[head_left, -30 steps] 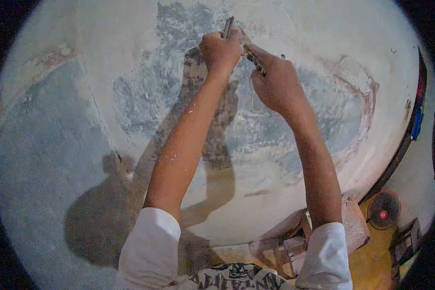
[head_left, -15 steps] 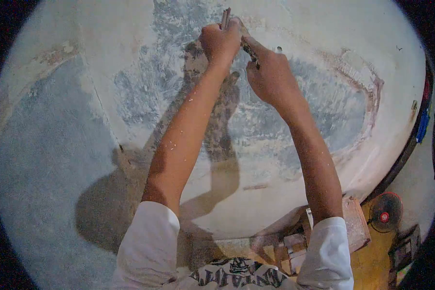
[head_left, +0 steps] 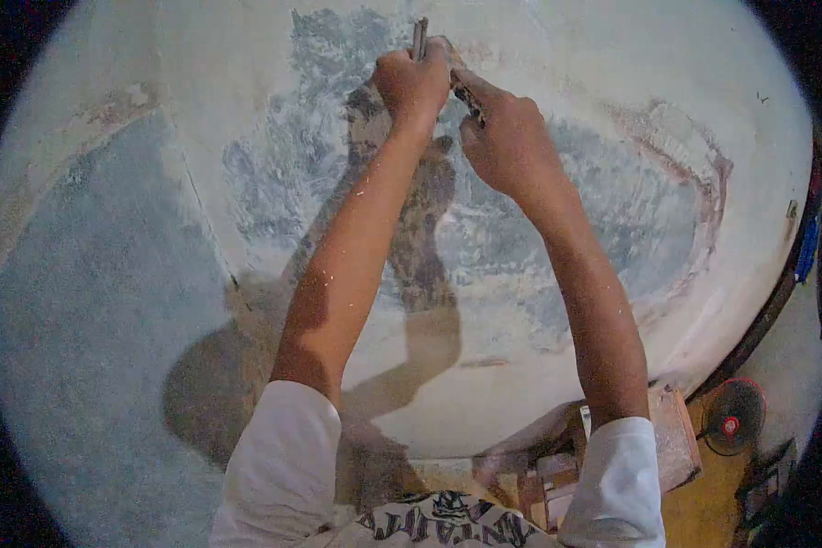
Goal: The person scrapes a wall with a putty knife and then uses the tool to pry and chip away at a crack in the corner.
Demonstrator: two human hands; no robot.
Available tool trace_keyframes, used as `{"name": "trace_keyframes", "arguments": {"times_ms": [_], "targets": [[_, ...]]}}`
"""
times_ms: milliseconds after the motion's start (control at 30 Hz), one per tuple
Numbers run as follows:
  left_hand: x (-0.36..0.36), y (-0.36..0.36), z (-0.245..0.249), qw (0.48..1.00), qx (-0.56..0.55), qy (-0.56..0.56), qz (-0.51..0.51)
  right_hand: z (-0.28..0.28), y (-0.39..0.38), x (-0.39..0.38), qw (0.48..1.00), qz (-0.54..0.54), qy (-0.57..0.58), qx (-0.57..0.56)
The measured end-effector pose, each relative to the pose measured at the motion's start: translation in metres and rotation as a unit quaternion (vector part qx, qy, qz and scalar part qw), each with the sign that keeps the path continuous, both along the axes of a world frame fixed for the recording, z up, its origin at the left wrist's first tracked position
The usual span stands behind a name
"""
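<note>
Up at the wall (head_left: pixel 511 301), my two hands meet near the top of the view. My left hand (head_left: pixel 413 84) is closed around a thin flat tool (head_left: pixel 420 38), seen nearly edge-on, its end sticking up past the thumb. In my right hand (head_left: pixel 513 137) is a putty-crusted scraper (head_left: pixel 467 94), its dark, stained length running up toward the left hand, with the index finger stretched along it. The scraper's far end is hidden at the left fingers. Behind the hands are patchy grey and off-white areas of filler. White specks dot my left forearm.
A rough, brownish broken patch (head_left: pixel 703 173) marks the wall at the right. A thin crack (head_left: pixel 201 210) runs down the left side beside a grey area. Low on the right stand a fan (head_left: pixel 732 418) and a wooden piece of furniture (head_left: pixel 676 438).
Both hands stay together with their tools, shifting only slightly. The wall appears a little lower and further right in the view.
</note>
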State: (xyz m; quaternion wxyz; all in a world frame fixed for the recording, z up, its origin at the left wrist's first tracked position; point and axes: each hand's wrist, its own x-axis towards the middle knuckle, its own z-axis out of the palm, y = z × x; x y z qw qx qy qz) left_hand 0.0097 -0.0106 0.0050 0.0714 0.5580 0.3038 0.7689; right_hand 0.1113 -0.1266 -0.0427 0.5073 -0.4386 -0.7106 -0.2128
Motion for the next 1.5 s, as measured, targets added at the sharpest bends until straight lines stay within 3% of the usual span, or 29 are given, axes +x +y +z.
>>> {"name": "trace_keyframes", "arguments": {"times_ms": [133, 267, 367, 567, 633, 767, 867, 933, 1033, 1167, 1333, 1500], "targets": [[-0.006, -0.002, -0.009, 0.998, -0.004, 0.030, 0.057, -0.006, -0.002, -0.002, 1.000, 0.010, -0.010, -0.006], [-0.008, 0.008, -0.004, 1.000, -0.001, -0.002, 0.024, -0.001, 0.008, -0.006, 0.999, 0.027, -0.013, 0.027], [-0.008, 0.003, -0.010, 1.000, -0.006, 0.005, 0.013, -0.004, -0.001, -0.006, 1.000, 0.012, -0.002, -0.023], [-0.011, -0.003, -0.009, 1.000, -0.002, 0.004, 0.015, -0.002, 0.009, -0.003, 0.999, 0.009, -0.035, 0.016], [-0.010, 0.000, -0.005, 1.000, -0.003, -0.020, 0.008, -0.001, 0.007, -0.007, 1.000, 0.013, -0.015, -0.020], [-0.016, -0.001, -0.008, 0.998, 0.002, 0.014, 0.060, -0.004, -0.004, -0.014, 0.999, 0.010, -0.013, -0.033], [-0.018, -0.002, -0.009, 0.998, 0.002, 0.017, 0.067, -0.003, 0.014, -0.011, 0.999, 0.019, -0.021, 0.034], [-0.017, -0.005, -0.003, 0.999, -0.008, 0.000, 0.037, -0.003, 0.012, -0.014, 1.000, 0.015, -0.010, -0.003], [-0.017, 0.003, -0.009, 0.994, 0.027, 0.028, 0.099, -0.011, 0.008, -0.015, 1.000, 0.016, -0.006, -0.013], [-0.018, 0.011, -0.004, 0.998, 0.015, 0.018, 0.059, -0.005, 0.020, -0.005, 0.998, 0.004, -0.037, 0.053], [-0.012, -0.004, -0.010, 1.000, 0.004, 0.017, -0.009, -0.018, 0.006, -0.013, 1.000, -0.003, 0.011, 0.011], [-0.007, 0.009, -0.015, 0.998, 0.010, 0.052, 0.033, -0.014, 0.005, -0.002, 1.000, -0.029, -0.008, 0.001]]}}
